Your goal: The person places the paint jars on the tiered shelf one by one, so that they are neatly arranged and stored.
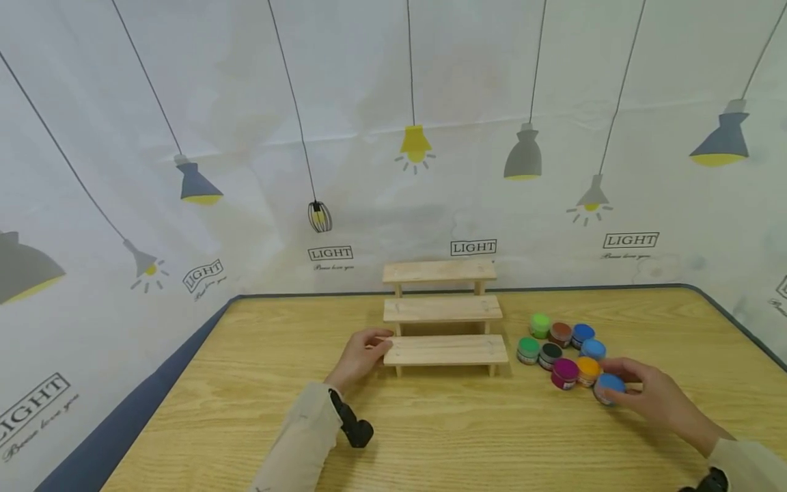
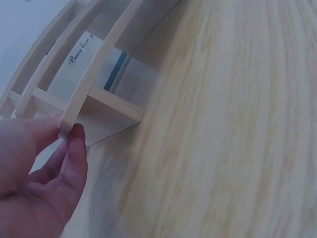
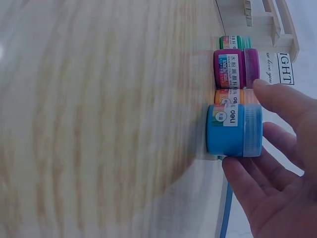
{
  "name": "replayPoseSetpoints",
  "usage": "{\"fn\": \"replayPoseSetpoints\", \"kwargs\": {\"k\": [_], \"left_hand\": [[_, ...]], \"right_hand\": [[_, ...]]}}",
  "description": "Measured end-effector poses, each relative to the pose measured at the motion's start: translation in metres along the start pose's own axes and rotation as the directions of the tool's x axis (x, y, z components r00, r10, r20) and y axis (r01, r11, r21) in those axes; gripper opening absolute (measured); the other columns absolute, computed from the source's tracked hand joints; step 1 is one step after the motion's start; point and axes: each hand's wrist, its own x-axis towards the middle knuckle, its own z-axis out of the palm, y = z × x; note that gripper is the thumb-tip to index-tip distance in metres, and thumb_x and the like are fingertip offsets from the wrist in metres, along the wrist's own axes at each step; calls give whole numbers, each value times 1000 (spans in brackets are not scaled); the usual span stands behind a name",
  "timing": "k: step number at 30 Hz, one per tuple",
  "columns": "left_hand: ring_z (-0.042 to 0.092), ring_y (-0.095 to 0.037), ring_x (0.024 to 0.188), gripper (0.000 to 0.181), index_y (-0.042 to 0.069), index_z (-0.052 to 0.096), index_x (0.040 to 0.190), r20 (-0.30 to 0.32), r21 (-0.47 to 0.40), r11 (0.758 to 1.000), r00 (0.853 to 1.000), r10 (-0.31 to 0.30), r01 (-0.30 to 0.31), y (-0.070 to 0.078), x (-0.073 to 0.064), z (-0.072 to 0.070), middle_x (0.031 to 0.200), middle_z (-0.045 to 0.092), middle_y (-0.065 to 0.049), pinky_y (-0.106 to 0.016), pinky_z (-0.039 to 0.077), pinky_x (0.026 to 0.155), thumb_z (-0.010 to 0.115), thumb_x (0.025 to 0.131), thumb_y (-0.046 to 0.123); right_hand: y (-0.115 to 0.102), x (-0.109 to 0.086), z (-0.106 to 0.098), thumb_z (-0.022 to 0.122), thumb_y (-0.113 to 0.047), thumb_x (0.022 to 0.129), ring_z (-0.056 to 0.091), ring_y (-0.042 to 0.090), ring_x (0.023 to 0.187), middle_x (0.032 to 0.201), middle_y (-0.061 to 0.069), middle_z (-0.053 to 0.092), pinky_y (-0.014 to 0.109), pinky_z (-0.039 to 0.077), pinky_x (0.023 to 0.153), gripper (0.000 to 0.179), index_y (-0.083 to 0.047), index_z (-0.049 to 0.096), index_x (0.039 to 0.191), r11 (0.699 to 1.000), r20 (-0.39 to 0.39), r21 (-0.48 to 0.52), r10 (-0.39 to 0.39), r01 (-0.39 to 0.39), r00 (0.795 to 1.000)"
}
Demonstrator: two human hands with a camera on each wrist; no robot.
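A small wooden three-step display stand [image 1: 443, 350] stands on the table. My left hand [image 1: 361, 357] pinches the left end of its lowest step, thumb above and fingers beneath in the left wrist view. At the right, my right hand [image 1: 654, 396] holds a blue paint jar [image 3: 225, 131] between thumb and fingers; the jar is upright at the near end of a cluster. Close beside it are an orange paint jar [image 1: 588, 370] and a magenta paint jar [image 1: 564, 374]. Behind these sit green [image 1: 528, 350], dark [image 1: 550, 355], brown [image 1: 560, 333] and more blue jars [image 1: 583, 334].
The wood-grain table [image 1: 430, 437] reaches back to a white wall covering [image 1: 369, 89] printed with hanging lamps and the word LIGHT. A light green jar [image 1: 540, 324] is at the cluster's far left corner, just right of the stand. Dark wrist cameras [image 1: 356, 425] are strapped on both wrists.
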Motion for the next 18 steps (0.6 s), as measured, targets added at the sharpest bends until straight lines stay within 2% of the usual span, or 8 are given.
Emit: {"fn": "replayPoseSetpoints", "kwargs": {"k": [5, 9, 13, 16, 18], "left_hand": [[55, -15, 67, 26, -4, 58, 111, -12, -43, 999, 1000, -18, 17, -1, 1, 2, 91, 59, -15, -31, 50, 59, 54, 89, 10], [54, -13, 67, 24, -1, 59, 109, -21, -65, 997, 998, -50, 49, -1, 1, 4, 90, 59, -13, -29, 49, 59, 54, 89, 10], [54, -14, 66, 24, -2, 59, 108, -25, -70, 996, 998, -51, 49, 0, 1, 4, 89, 59, -13, -31, 49, 59, 54, 89, 10], [54, -15, 67, 25, -2, 59, 109, -18, -64, 997, 998, -53, 52, 1, 0, 4, 90, 59, -13, -33, 49, 60, 54, 89, 11], [54, -15, 68, 26, -1, 59, 110, -10, -70, 995, 998, -68, 68, 1, 0, 3, 91, 58, -13, -35, 49, 61, 54, 89, 12]], "right_hand": [[3, -1, 0, 66, -20, 80, 55, 37, 90, 107, 27, 54, 37, 49, 67, 48, 9, 51, 114, 1000, -6, -18, 5, -5, 1000], [5, 0, 0, 67, -21, 79, 56, 36, 89, 105, 24, 56, 38, 49, 68, 45, 8, 53, 111, 999, -21, -37, 12, -13, 1000], [7, -1, 0, 68, -19, 78, 57, 35, 89, 104, 23, 56, 38, 48, 70, 43, 8, 54, 108, 999, -19, -46, 13, -14, 1000], [8, 0, 0, 68, -19, 78, 57, 32, 88, 102, 22, 57, 38, 48, 71, 43, 8, 54, 107, 998, -12, -55, 3, -4, 1000], [8, 0, 0, 69, -20, 77, 59, 25, 86, 102, 20, 58, 37, 48, 72, 44, 8, 54, 107, 998, -12, -62, 1, -2, 1000]]}}
